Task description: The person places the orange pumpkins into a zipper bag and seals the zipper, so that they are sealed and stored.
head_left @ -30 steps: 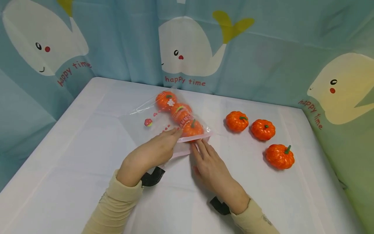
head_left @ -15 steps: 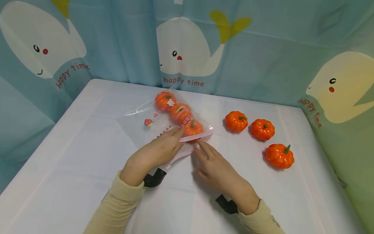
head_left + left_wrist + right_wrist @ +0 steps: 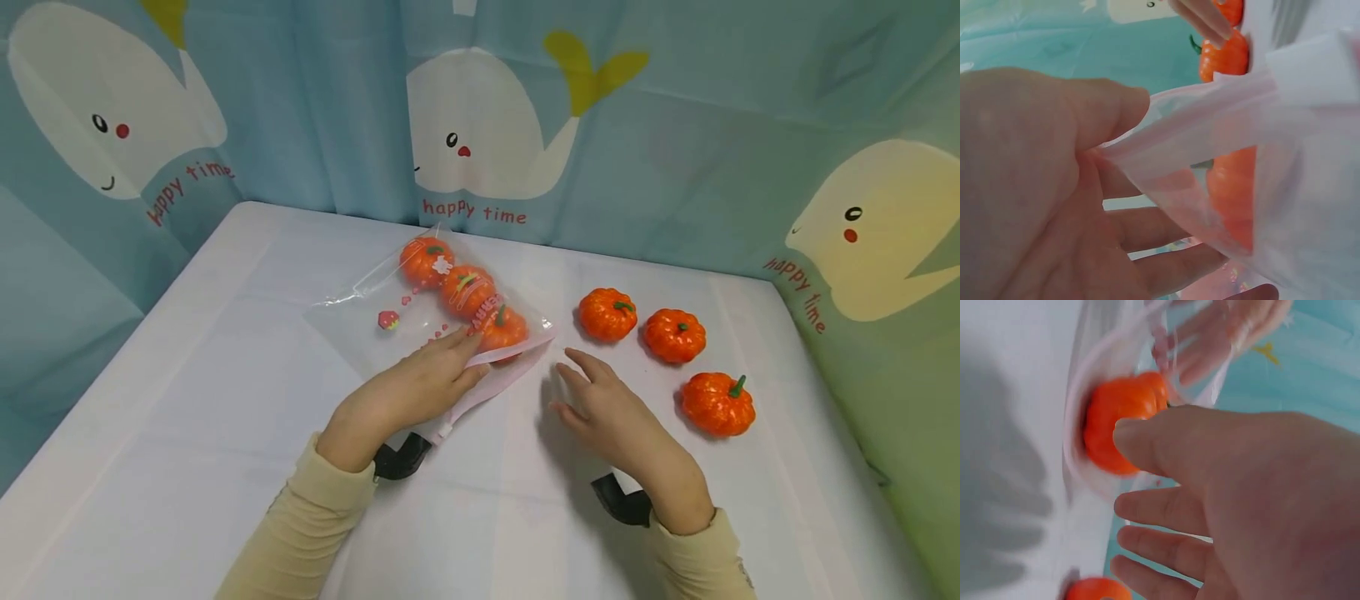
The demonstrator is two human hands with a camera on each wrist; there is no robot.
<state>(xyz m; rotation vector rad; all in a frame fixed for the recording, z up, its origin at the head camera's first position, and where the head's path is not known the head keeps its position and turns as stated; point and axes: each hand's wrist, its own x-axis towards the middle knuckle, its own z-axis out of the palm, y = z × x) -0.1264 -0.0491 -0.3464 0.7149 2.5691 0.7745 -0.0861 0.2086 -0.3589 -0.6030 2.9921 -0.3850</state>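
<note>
A clear plastic slider bag [image 3: 352,325] with a pink opening edge and printed pictures lies on the table. Inside it sit three small orange toy pumpkins [image 3: 467,292] in a slanting row. My left hand [image 3: 420,375] lies over the bag's near side; in the left wrist view its thumb and forefinger pinch the upper rim, and the mouth gapes. My right hand [image 3: 618,417] is to the right of the mouth, holding nothing, fingers spread and slightly bent. In the right wrist view, the nearest bagged pumpkin [image 3: 1116,425] shows through the open mouth, partly hidden by my thumb.
Three more orange pumpkins stand loose on the white table [image 3: 195,417]: one at the back [image 3: 607,315], one in the middle [image 3: 674,336] and one nearer me [image 3: 717,404]. A blue curtain [image 3: 322,100] with whale prints hangs right behind the table.
My right hand has drawn back from the bag's mouth and moved right, toward the loose pumpkins. My left hand stays at the rim. The three pumpkins in the bag have hardly moved.
</note>
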